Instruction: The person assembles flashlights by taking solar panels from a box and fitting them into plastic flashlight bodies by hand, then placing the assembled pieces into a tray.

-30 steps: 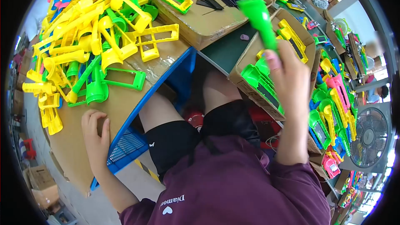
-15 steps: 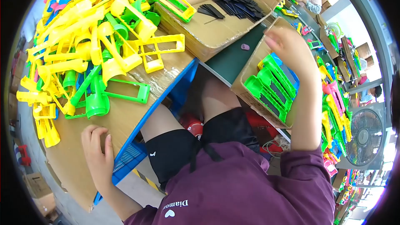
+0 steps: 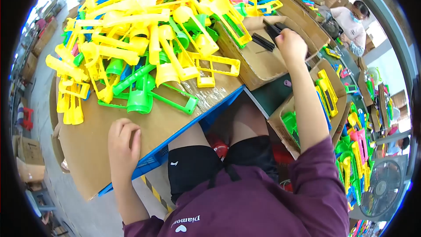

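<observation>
Workshop around me: fan (image 3: 382, 189) at lower right, a masked co-worker (image 3: 351, 26) at upper right.

Working outward from the fingers (image 3: 281, 38) of my right hand (image 3: 293, 47): curled narrow, down at the black strips (image 3: 263, 42). Knuckles hide the tips, so I can't tell from here whether a strip is pinched. Strips lie loose in the shallow cardboard tray (image 3: 248, 66), some in a small stack left of the fingers, darker ones right at them.

Left hand (image 3: 124, 144) holds nothing: half curled, thumb apart from fingers, resting on the cardboard sheet (image 3: 90, 162) over the blue crate (image 3: 151, 161).

Just beyond that hand: green cone-ended part (image 3: 140, 101) at the near edge of the yellow parts (image 3: 125, 19), heaped with green, blue and pink ones mixed in.

Other side: carton (image 3: 281, 139) with yellow frames (image 3: 327, 91) and green frames (image 3: 290, 122), partly behind my right forearm. Small purple piece (image 3: 287, 83) sits on the dark green bench (image 3: 268, 98) between tray and carton.

Step in hand, my read: picking from the strips. Next move calls for a light pinch on one strip, separating it from its neighbours, then a lift clear of the tray wall.
</observation>
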Tool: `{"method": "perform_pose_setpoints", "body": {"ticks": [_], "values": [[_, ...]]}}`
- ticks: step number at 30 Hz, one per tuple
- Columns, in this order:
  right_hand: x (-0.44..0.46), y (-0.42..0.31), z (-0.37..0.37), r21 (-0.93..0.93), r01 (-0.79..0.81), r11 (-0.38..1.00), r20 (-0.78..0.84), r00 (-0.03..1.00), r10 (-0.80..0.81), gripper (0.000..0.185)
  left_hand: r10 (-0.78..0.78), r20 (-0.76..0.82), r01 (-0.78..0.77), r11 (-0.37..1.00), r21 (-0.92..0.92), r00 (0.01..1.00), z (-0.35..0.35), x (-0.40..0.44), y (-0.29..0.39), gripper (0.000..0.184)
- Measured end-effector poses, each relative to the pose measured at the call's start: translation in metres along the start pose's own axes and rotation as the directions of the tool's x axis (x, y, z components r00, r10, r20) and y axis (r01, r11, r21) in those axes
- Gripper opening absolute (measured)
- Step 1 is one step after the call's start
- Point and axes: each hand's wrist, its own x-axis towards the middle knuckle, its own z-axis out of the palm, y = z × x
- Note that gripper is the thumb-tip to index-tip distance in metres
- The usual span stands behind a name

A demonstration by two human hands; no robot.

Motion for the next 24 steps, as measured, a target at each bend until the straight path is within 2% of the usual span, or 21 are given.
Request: {"method": "perform_pose_setpoints", "body": {"ticks": [2,3,4,5,6,8,10,12,13,16,17,18,20,21,24], "values": [[-0.015,-0.016,-0.04,0.213,0.114,0.97,-0.247,0.967,-0.06,0.016,-0.188,-0.19,0.126,0.947,-0.296,0.964,0.01,0.0,0.004,0.006],[-0.032,-0.034,-0.069,0.333,0.183,0.925,-0.294,0.952,-0.083,0.014,-0.295,-0.262,0.161,0.887,-0.433,0.919,0.011,-0.002,0.011,0.006],[-0.054,-0.057,-0.097,0.447,0.25,0.859,-0.338,0.936,-0.096,0.011,-0.465,-0.14,0.286,0.727,-0.625,0.874,0.013,-0.001,0.028,0.009],[-0.078,-0.077,-0.114,0.44,0.345,0.829,-0.411,0.898,-0.155,0.01,-0.592,0.009,0.383,0.51,-0.77,0.806,0.019,0.002,0.05,0.013],[-0.102,-0.095,-0.131,0.409,0.492,0.769,-0.476,0.834,-0.28,0.014,-0.449,0.014,0.31,0.593,-0.743,0.893,0.03,0.007,0.062,0.023],[-0.143,-0.116,-0.148,0.419,0.717,0.557,-0.505,0.693,-0.513,0.019,-0.226,0.03,0.15,0.535,-0.831,0.974,0.044,0.017,0.082,0.03],[-0.17,-0.126,-0.142,0.358,0.824,0.44,-0.508,0.567,-0.648,0.023,-0.209,0.06,0.145,0.421,-0.896,0.976,0.044,0.024,0.098,0.037],[-0.187,-0.128,-0.134,0.408,0.821,0.4,-0.51,0.568,-0.646,0.026,-0.241,0.189,0.258,0.299,-0.918,0.952,0.037,0.024,0.107,0.045],[-0.192,-0.126,-0.135,0.475,0.791,0.386,-0.492,0.602,-0.629,0.031,-0.251,0.258,0.317,0.233,-0.919,0.933,0.035,0.022,0.11,0.049],[-0.191,-0.12,-0.141,0.677,0.721,0.147,-0.476,0.582,-0.66,0.036,-0.304,0.32,0.38,0.163,-0.91,0.897,0.04,0.012,0.101,0.044],[-0.189,-0.114,-0.139,0.741,0.664,0.1,-0.459,0.61,-0.647,0.041,-0.305,0.361,0.392,0.048,-0.919,0.882,0.039,0.009,0.098,0.041],[-0.187,-0.111,-0.138,0.764,0.633,0.125,-0.443,0.657,-0.61,0.042,-0.376,0.32,0.366,0.054,-0.929,0.869,0.03,0.013,0.112,0.04],[-0.181,-0.108,-0.13,0.759,0.618,0.206,-0.435,0.716,-0.546,0.044,-0.161,0.284,0.307,0.141,-0.941,0.945,0.029,0.007,0.096,0.039],[-0.181,-0.11,-0.129,0.756,0.621,0.206,-0.443,0.718,-0.537,0.042,-0.176,0.317,0.342,0.139,-0.929,0.932,0.028,0.004,0.099,0.038],[-0.183,-0.115,-0.13,0.679,0.717,0.155,-0.518,0.618,-0.591,0.039,-0.197,0.372,0.397,0.107,-0.912,0.907,0.023,0.002,0.109,0.037]]}}
